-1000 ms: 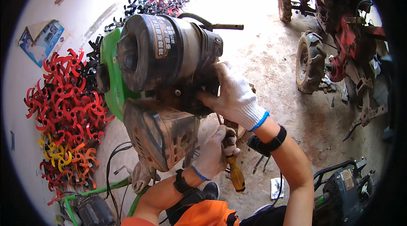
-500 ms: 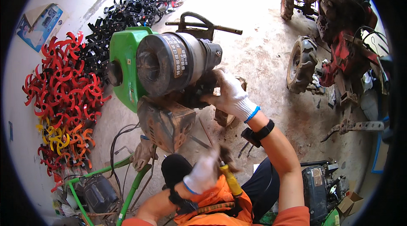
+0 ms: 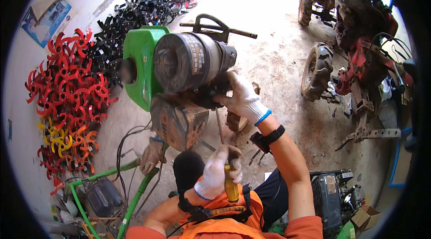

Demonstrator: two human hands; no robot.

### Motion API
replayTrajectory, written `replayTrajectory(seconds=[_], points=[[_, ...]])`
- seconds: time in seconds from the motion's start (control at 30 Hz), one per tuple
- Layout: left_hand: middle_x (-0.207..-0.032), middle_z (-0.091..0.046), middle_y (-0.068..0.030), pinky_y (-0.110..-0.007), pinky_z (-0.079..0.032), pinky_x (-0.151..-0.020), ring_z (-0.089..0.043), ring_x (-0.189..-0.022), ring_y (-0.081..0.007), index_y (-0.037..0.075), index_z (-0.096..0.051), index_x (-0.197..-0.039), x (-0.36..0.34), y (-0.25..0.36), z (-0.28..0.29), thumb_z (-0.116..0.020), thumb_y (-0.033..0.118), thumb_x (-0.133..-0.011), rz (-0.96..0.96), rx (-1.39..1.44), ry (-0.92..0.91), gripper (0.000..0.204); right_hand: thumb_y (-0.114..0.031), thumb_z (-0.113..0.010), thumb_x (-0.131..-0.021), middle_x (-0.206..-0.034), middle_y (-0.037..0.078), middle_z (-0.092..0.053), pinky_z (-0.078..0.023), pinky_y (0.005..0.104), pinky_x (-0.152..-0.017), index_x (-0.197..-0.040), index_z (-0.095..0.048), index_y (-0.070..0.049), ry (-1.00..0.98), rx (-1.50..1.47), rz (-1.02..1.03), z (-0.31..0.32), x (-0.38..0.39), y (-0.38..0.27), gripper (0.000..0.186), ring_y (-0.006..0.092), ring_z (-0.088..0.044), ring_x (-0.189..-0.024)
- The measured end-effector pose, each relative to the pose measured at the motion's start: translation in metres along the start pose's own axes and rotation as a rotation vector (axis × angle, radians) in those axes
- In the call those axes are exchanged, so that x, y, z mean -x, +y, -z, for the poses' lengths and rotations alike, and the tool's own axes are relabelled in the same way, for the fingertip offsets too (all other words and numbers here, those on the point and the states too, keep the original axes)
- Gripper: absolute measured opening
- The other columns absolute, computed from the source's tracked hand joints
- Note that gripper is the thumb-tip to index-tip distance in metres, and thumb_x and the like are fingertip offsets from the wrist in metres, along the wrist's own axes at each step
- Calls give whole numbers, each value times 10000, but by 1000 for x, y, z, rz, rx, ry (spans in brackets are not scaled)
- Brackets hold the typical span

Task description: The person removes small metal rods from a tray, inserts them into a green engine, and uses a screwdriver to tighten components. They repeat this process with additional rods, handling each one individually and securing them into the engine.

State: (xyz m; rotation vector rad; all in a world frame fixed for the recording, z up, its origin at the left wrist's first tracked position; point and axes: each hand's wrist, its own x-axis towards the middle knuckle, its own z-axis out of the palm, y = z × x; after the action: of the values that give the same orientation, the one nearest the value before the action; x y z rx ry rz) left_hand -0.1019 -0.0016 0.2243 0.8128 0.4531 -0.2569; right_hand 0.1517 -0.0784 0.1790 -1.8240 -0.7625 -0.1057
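Observation:
A small engine stands in front of me, with a green fuel tank (image 3: 141,66) and a round black air filter housing (image 3: 182,61). Below them sits a dusty muffler cover (image 3: 179,122). My left hand (image 3: 214,174), in a white knit glove, is closed round the yellow handle of a screwdriver (image 3: 231,187). The screwdriver's shaft rises toward the engine's underside; its tip is hidden. My right hand (image 3: 246,97), gloved too, curls its fingers and thumb round a dark engine part (image 3: 208,95) under the air filter housing. Its fingertips are partly hidden there.
Red tiller blades (image 3: 72,82) and black ones (image 3: 134,14) are heaped along the left wall. Green handlebars (image 3: 142,192) rise at lower left. A red tractor-like machine (image 3: 359,64) stands at right. Another engine (image 3: 330,194) and an open cardboard box (image 3: 366,216) lie at lower right.
The screwdriver's handle has swung left and its shaft stands steeper. My left hand, blurred before, now shows clearly round the handle. My right hand keeps its place on the engine.

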Motion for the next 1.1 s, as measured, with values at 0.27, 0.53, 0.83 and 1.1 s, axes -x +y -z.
replayTrajectory(seconds=[0.27,0.53,0.83,1.1], points=[[-760,-376,66,-266,-297,-532,-313,-583,-75,152,-648,-1085,-27,34,-17,-412,479,-1228,52,232,-2,427,-44,-994,-739,-1306,137,-692,-561,406,-1078,-1472,-599,-21,-11,-31,-23,6,-2,-8,833,253,-666,-1201],[-758,-363,76,-253,-283,-512,-315,-576,-64,171,-642,-1069,-33,40,-17,-412,476,-1229,53,271,-26,414,-37,-1014,-708,-1271,117,-700,-578,388,-1040,-1461,-604,-29,35,-101,-29,1,-6,-2,857,238,-667,-1181],[-753,-361,80,-252,-289,-502,-313,-566,-60,179,-655,-1062,-34,42,-22,-414,482,-1226,58,335,-44,420,-47,-1021,-704,-1268,116,-685,-581,397,-1061,-1428,-624,-39,106,-187,61,-1,-7,-6,825,255,-667,-1160],[-757,-386,84,-250,-295,-509,-325,-568,-60,189,-681,-1073,-33,41,-27,-411,474,-1229,53,325,-11,423,-43,-1035,-697,-1330,125,-630,-564,398,-1095,-1422,-620,-43,44,-245,-38,-3,-8,-3,835,258,-637,-1236]])
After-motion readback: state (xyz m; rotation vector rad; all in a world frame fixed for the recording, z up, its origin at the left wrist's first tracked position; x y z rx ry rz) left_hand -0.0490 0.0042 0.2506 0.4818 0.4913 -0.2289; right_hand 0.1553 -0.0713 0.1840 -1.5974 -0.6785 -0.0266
